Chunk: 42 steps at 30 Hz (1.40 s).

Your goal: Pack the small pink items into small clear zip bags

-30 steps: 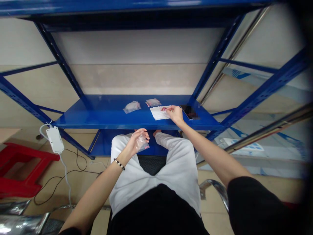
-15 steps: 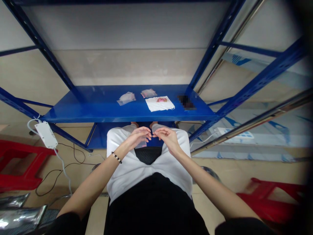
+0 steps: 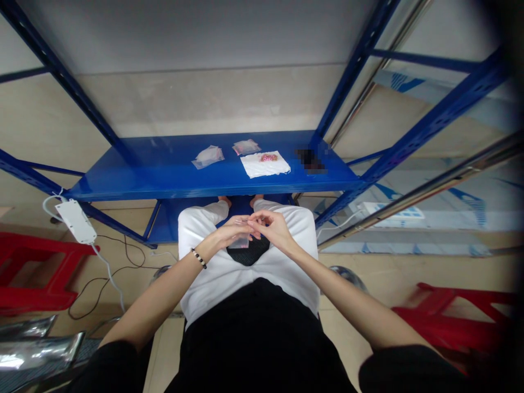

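Head view: your left hand (image 3: pixel 229 236) has its fingers curled on a small clear plastic bag (image 3: pixel 239 242). Your right hand (image 3: pixel 272 228) is pinched against them; cannot tell if it has the bag.

Blue painted steel shelf (image 3: pixel 135 183), glossy, bare metal along the front edge. Items in a loose row toward the back half. Left: crumpled clear plastic bag (image 3: pixel 208 157) with whitish contents, lying flat and slightly angled. Just right of it and further back: smaller clear bag (image 3: pixel 246 147), pinkish contents, too small to tell what. In front of that, nearly touching it: white sheet (image 3: pixel 265 164), paper or tissue, with a small pink item (image 3: pixel 268 158) on top. Further right, near the back edge: dark object (image 3: pixel 310 161), blurred out, well apart from the sheet.
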### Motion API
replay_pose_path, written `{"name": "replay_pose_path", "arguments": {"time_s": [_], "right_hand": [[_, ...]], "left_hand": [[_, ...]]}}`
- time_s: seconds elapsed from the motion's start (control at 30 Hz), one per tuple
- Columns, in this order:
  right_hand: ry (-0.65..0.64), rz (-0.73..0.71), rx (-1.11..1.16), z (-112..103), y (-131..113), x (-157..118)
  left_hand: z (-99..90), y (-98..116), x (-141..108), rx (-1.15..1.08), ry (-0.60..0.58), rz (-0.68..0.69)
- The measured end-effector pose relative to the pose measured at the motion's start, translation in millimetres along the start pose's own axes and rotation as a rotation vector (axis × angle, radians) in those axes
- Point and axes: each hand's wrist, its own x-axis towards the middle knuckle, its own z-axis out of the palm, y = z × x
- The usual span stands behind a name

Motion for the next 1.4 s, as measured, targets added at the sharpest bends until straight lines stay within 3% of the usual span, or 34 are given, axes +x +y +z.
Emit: {"name": "replay_pose_path", "arguments": {"time_s": [0.17, 0.4, 0.97, 1.4], "right_hand": [[-0.029, -0.057, -0.085, -3, 2, 5], [-0.059, -0.254, -0.172, 0, 9, 2], [-0.153, -0.134, -0.029, 0, 11, 7], [-0.142, -0.156, -0.007, 4, 7, 6]], "left_hand": [[4.9, 3, -3, 0.044, -0.022, -0.038], [10.1, 1, -3, 0.134, -0.088, -0.035], [9.6, 3, -4, 0.045, -0.091, -0.009], [6.7, 0, -3, -0.024, -0.084, 0.024]]}}
